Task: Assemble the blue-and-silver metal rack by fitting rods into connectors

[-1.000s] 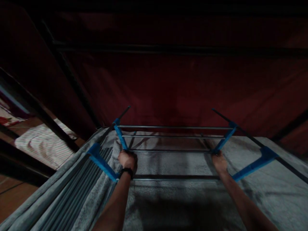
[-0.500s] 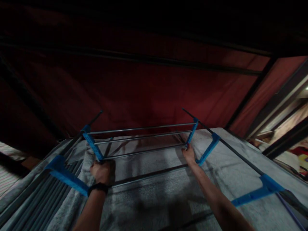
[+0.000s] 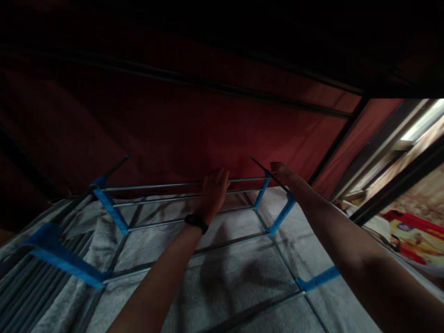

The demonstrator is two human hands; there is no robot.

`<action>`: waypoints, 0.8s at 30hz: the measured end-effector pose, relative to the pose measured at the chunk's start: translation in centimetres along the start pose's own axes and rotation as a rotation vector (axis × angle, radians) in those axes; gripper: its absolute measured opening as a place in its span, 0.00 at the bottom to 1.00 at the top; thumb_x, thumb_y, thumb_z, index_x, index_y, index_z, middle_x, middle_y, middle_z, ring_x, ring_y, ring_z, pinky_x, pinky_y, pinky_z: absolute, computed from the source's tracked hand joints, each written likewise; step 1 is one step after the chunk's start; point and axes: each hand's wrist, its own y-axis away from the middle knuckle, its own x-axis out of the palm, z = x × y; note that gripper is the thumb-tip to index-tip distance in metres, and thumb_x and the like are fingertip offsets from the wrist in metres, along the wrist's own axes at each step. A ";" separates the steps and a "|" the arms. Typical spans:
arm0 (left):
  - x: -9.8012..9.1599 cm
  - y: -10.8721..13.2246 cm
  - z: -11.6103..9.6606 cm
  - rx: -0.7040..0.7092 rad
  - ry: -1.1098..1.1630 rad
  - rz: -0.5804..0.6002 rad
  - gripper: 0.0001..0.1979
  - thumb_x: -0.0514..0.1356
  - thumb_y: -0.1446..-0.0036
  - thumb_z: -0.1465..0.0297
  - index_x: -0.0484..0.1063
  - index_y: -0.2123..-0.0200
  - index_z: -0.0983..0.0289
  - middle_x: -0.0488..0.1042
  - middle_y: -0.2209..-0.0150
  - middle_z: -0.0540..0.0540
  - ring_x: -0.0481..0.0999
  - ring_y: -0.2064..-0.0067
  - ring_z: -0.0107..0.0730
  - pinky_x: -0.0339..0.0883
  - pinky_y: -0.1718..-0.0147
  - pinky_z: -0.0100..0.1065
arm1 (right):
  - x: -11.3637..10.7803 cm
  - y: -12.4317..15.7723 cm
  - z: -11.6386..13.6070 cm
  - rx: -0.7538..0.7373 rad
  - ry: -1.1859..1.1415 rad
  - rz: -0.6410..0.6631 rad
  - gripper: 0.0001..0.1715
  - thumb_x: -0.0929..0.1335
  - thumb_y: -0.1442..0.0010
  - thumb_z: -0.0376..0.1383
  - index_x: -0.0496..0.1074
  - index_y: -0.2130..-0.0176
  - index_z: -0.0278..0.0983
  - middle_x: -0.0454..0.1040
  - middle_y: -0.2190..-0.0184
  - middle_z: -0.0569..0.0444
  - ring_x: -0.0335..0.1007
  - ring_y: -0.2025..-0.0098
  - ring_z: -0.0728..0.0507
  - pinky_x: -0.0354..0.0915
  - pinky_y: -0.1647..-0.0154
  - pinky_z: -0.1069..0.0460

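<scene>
A metal drying rack (image 3: 180,186) with blue plastic brackets (image 3: 110,211) stands in dim light, and a grey towel (image 3: 222,273) lies spread over its rods. My left hand (image 3: 213,192), with a black band at the wrist, reaches over the far rods with its fingers stretched out and holds nothing. My right hand (image 3: 281,171) reaches past the far right corner of the rack near a dark rod end; its fingers are too dark to make out.
A dark red cloth wall (image 3: 194,125) hangs close behind the rack, crossed by black frame bars (image 3: 208,85). At the right a black post (image 3: 395,185) borders a lit gap with red and yellow fabric (image 3: 412,236). Folded rack wings (image 3: 38,277) sit at the left.
Both hands have let go of the near rods and towel edge and moved forward toward the rack's far side. The view has swung to the right.
</scene>
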 end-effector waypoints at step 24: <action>2.6 -2.7 0.0 0.005 -0.033 0.320 0.19 0.50 0.31 0.75 0.74 0.44 0.61 0.78 0.55 0.59 0.76 0.54 0.40 0.66 0.54 0.39 | 0.8 -0.3 -3.3 0.269 -0.367 0.344 0.10 0.68 0.38 0.24 0.71 0.71 0.32 0.73 0.81 0.54 0.72 0.78 0.47 0.74 0.70 0.52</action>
